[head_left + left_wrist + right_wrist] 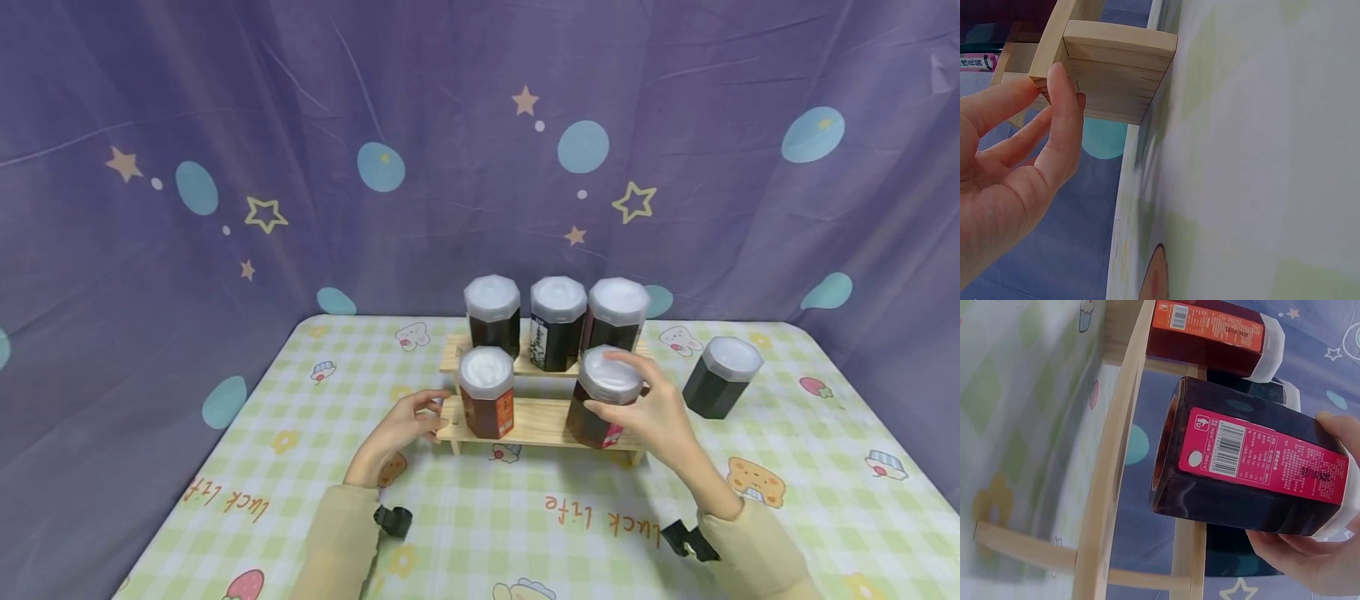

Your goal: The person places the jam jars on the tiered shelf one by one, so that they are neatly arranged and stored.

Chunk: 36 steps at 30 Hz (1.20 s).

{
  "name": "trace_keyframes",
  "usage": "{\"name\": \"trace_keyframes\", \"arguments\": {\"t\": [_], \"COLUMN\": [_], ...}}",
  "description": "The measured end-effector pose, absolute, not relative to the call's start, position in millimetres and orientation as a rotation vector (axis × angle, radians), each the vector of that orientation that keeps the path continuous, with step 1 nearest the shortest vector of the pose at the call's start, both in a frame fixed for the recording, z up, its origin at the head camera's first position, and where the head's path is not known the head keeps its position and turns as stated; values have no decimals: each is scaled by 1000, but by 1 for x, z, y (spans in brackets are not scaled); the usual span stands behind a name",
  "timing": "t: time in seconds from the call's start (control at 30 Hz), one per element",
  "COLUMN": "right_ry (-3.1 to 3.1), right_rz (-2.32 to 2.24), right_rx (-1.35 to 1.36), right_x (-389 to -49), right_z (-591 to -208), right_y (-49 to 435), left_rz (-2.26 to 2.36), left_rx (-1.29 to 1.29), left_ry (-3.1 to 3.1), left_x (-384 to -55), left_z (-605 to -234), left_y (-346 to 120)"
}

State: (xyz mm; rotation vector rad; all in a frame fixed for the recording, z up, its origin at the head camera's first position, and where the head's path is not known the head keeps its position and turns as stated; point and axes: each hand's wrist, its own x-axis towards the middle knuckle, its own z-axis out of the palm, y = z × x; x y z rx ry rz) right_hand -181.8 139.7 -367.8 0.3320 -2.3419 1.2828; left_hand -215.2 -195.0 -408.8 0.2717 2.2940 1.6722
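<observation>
A two-tier wooden rack (538, 417) stands on the table. My left hand (405, 427) pinches the left end of its lower shelf; the left wrist view shows thumb and fingers (1063, 125) at the plank's corner. My right hand (660, 417) grips a dark jar with a pink label (1266, 456) around its white lid. That jar is slightly tilted over the right part of the lower shelf, its base partly visible in the right wrist view. A jar with an orange label (487, 408) sits at the lower shelf's left. Three dark jars, including a middle one (557, 333), fill the upper tier.
Another dark jar with a white lid (720, 379) stands on the table to the right of the rack. A green checked cloth (480, 533) covers the table. Behind it hangs a purple curtain (450, 233) with stars and blue shapes.
</observation>
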Motion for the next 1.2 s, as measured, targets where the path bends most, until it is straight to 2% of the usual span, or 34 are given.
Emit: {"name": "trace_keyframes", "arguments": {"t": [0.8, 1.2], "right_ry": [-2306, -2305], "right_rz": [1370, 1363], "right_rx": [470, 485], "right_x": [-190, -195], "right_z": [-371, -375], "right_y": [101, 90], "left_rz": [1668, 1698], "left_rx": [259, 278], "left_ry": [2287, 2289], "left_x": [-215, -229], "left_z": [-409, -434], "left_y": [-195, -201]}}
